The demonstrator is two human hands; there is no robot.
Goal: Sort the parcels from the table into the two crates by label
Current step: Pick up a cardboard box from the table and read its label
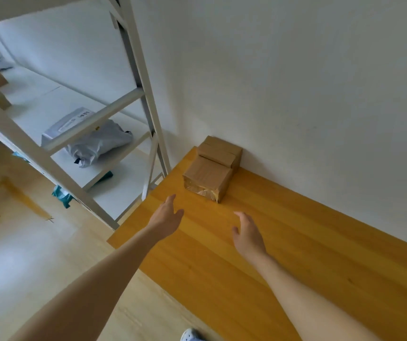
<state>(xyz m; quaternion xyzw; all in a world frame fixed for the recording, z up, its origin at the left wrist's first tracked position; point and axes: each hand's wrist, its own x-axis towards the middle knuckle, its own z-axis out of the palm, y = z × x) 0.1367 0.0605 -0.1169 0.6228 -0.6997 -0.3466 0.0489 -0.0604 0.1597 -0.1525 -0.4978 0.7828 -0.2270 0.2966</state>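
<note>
- Two cardboard parcels at the table's far corner: front box (207, 179), tape on its near end; back box (219, 151) touching behind it, against the wall (295, 82).
- Both sit on the yellow wooden table (308, 254).
- Left hand (166, 217): 7 o'clock of front box, near but apart, fingers straight, holds nothing.
- Right hand (249, 233): 5 o'clock of front box, apart, fingers loosely bent, empty.
- White shelf rack (136, 94) at 10 o'clock, carrying a grey bag (99, 143) and a flat white box (69, 124).
- Shoe (190, 335) at 6 o'clock on pale floor (25, 254).
</note>
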